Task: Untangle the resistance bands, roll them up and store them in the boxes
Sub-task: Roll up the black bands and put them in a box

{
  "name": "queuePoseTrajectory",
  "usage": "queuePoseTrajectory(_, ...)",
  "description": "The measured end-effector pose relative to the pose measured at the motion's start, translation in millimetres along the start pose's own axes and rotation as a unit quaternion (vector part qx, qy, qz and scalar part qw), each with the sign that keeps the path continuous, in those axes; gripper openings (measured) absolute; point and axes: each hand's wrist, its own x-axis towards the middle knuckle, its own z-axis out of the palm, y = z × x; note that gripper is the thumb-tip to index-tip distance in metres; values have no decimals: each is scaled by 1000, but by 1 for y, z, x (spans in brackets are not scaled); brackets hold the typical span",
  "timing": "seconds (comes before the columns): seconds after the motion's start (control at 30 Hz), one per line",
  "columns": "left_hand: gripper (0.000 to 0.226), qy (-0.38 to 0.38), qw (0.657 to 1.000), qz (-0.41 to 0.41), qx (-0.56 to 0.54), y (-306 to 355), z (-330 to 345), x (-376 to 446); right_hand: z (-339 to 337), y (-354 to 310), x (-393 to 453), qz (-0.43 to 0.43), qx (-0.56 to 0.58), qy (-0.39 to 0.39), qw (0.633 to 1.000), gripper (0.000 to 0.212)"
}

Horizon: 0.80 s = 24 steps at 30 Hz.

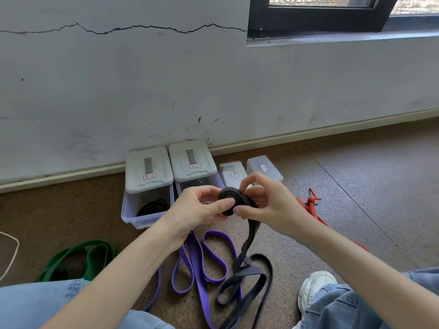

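Jeans-clad knees [35,305] at bottom corners. Black band [247,279] at frame centre: rolled coil [234,200] faces camera, loose tail hangs down to floor, looping at lower centre. Left hand [197,210] pinches coil; right hand [266,200] pinches coil's right edge. Purple band [202,257] lies left of tail. Boxes [148,186] along wall behind.

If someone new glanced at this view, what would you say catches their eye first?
First, the two hands at centre: the left hand and right hand grip a tightly wound coil of the black band, its loose tail trailing to the floor. Below it, the purple band sprawls in loops, the green band lies to the left, and lidded boxes line the cracked wall.
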Motion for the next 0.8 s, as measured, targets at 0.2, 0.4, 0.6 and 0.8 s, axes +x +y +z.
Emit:
queuePoseTrajectory(0.2, 27, 4, 902, 99, 420, 0, 5, -3, 5, 1, -3, -133, -337, -74, 929, 30)
queuePoseTrajectory(0.4, 23, 5, 890, 158, 429, 1, 5, -2, 0, 5, -4, -84, -223, -31, 971, 29)
queuePoseTrajectory(0.6, 17, 42, 986, 118, 110, 21, -11, -3, -5, 2, 1, -3, 65, 24, 998, 27)
queuePoseTrajectory(0.8, 26, 46, 996, 60, -56, 10, 5, -9, 3, 5, -3, 16, 213, 33, 976, 24)
